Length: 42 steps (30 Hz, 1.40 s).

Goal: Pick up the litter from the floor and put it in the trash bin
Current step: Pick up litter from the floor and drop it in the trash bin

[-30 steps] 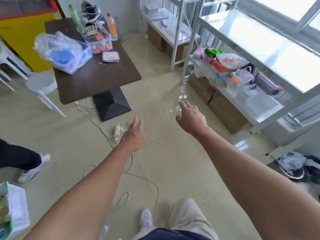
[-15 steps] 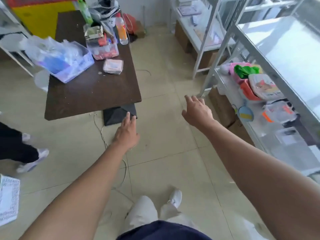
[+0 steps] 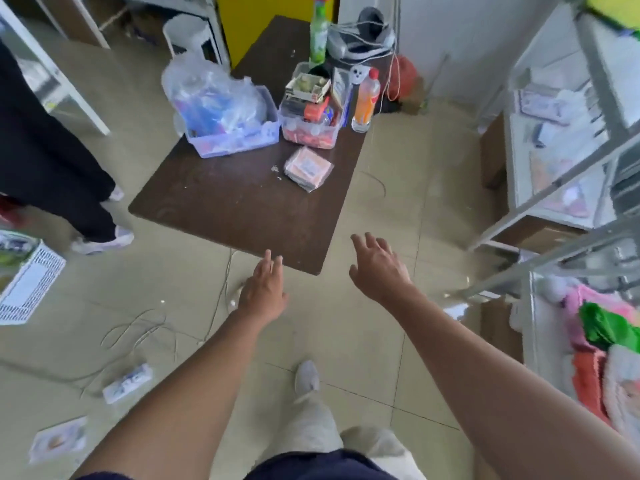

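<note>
Both my hands reach forward over the tiled floor, empty. My left hand (image 3: 264,289) has its fingers straight, just below the near corner of the dark table (image 3: 242,202). My right hand (image 3: 379,266) is spread, to the right of that corner. On the floor at the lower left lie a small clear wrapper (image 3: 128,382) and a flat packet (image 3: 59,439). A tiny white scrap (image 3: 161,301) lies further up. No trash bin is recognisable; a white perforated basket (image 3: 29,285) stands at the left edge.
The table carries two plastic tubs (image 3: 239,133), an orange bottle (image 3: 365,102) and a pink packet (image 3: 308,168). Thin cables (image 3: 145,330) trail on the floor. A person's dark legs (image 3: 59,174) stand at left. Metal shelves (image 3: 571,209) with boxes fill the right side.
The view has swung left and forward; the table is now straight ahead. Both hands stay outstretched and empty. Wrappers on the floor at lower left have come into view.
</note>
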Each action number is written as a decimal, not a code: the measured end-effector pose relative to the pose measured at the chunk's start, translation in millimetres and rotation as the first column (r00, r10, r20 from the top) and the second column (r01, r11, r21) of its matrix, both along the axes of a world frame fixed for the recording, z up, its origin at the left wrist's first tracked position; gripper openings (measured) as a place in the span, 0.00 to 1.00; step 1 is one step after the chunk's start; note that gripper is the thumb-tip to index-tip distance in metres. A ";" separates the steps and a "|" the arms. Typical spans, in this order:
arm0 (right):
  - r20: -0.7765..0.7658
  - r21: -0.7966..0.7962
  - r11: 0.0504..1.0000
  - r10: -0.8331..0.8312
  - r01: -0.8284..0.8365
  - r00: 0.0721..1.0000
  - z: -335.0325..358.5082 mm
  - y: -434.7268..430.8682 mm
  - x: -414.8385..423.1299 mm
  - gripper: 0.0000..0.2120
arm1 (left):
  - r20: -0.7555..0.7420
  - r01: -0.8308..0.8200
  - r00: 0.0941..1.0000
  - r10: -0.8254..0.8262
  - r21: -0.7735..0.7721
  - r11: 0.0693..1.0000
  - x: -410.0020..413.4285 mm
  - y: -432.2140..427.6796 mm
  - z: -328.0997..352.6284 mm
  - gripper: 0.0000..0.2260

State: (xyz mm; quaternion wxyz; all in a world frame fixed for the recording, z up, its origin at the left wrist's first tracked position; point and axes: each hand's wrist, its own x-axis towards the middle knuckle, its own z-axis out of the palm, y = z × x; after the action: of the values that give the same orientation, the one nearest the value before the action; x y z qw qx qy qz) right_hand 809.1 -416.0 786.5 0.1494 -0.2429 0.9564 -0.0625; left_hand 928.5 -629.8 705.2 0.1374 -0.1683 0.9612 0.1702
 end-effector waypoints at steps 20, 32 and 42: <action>0.139 0.020 0.747 0.657 -0.665 0.741 -41.7 -48.7 -35.1 0.27 | 0.273 -0.569 0.767 0.580 -0.126 0.812 86.6 80.8 14.4 0.39; 0.325 0.125 0.731 0.608 -0.671 0.724 -115.8 -134.4 45.1 0.30 | 0.311 -0.528 0.803 0.508 -0.022 0.849 145.6 -25.5 -41.3 0.40; 0.386 0.268 0.799 0.422 -0.538 0.820 -378.3 -262.3 48.3 0.33 | 0.368 -0.380 0.860 0.353 0.001 0.925 159.1 -166.1 -327.4 0.38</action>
State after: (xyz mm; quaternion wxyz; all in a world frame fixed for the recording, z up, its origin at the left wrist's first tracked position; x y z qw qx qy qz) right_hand 857.4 -678.4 408.2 0.3496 -0.4352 0.8210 0.1197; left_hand 1087.6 -795.9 377.8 0.2826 -0.3713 0.8628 0.1945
